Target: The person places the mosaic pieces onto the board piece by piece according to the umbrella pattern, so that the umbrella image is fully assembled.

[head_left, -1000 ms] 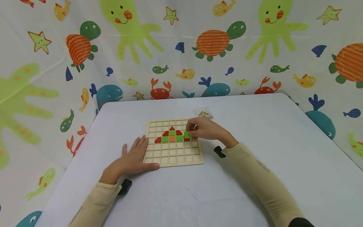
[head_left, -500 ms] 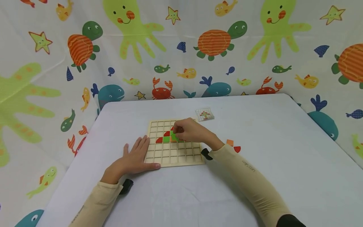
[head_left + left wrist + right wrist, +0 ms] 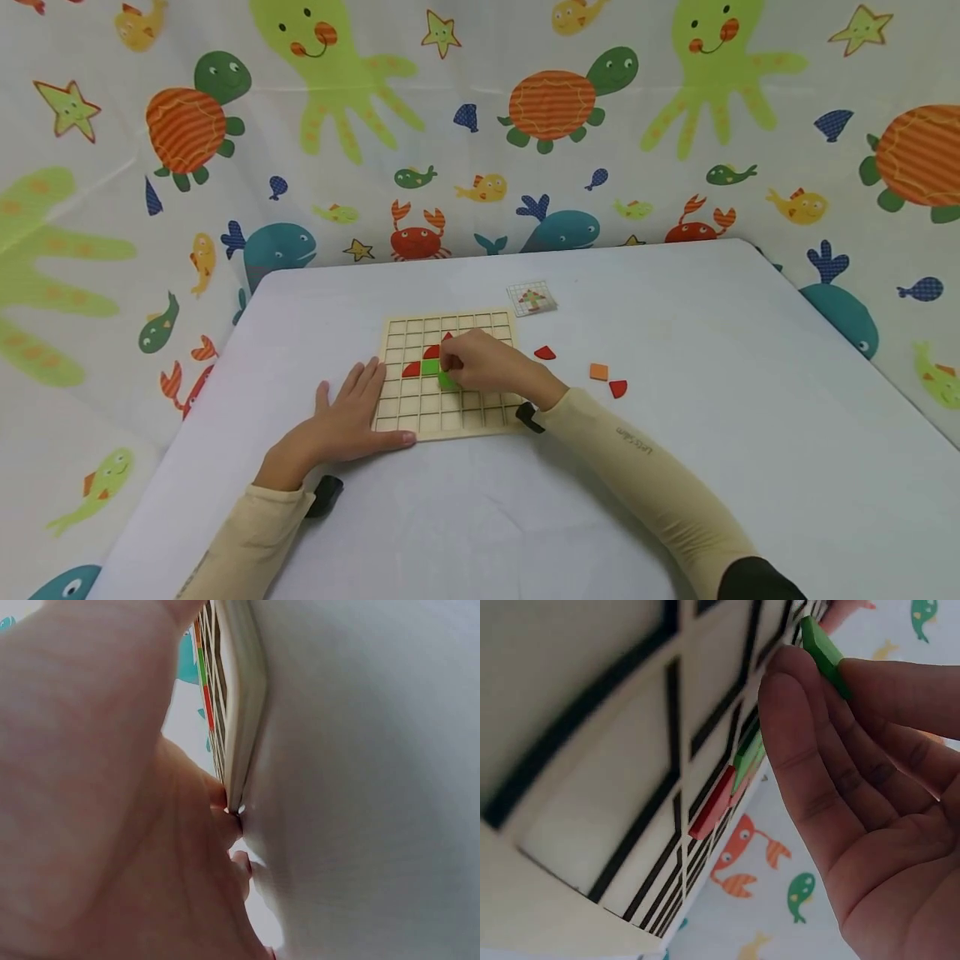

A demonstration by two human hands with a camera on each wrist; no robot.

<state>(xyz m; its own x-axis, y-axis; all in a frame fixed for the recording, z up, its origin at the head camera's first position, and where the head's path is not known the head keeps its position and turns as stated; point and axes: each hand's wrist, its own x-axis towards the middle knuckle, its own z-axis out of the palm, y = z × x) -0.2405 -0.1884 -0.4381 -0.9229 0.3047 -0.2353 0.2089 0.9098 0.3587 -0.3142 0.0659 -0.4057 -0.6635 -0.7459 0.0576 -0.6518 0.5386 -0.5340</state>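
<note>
A wooden grid board (image 3: 472, 418) lies on the white table. My left hand (image 3: 337, 427) rests at its left side with fingers straight, the thumb along the front corner. Over the middle cells, my right hand (image 3: 483, 362) pinches a green square tile (image 3: 825, 658) between thumb and fingers. In the right wrist view this tile is tilted, apart from the grid. Red rounded tiles (image 3: 412, 369) and another green square (image 3: 430, 367) sit in cells left of the right hand. A red triangle tip (image 3: 448, 336) shows above it; the hand hides the cells to the right.
Behind the board lies a small pattern card (image 3: 532, 297) with a gridded picture. To the right of the board are an orange square tile (image 3: 598, 372), a red rounded tile (image 3: 618, 388) and another red tile (image 3: 545, 352). A sea-animal curtain (image 3: 480, 83) hangs behind the table.
My right hand has carried the green tile leftward from the board's right side, then slightly nearer to me. Loose tiles on the right have come into view. The left hand stays in place.
</note>
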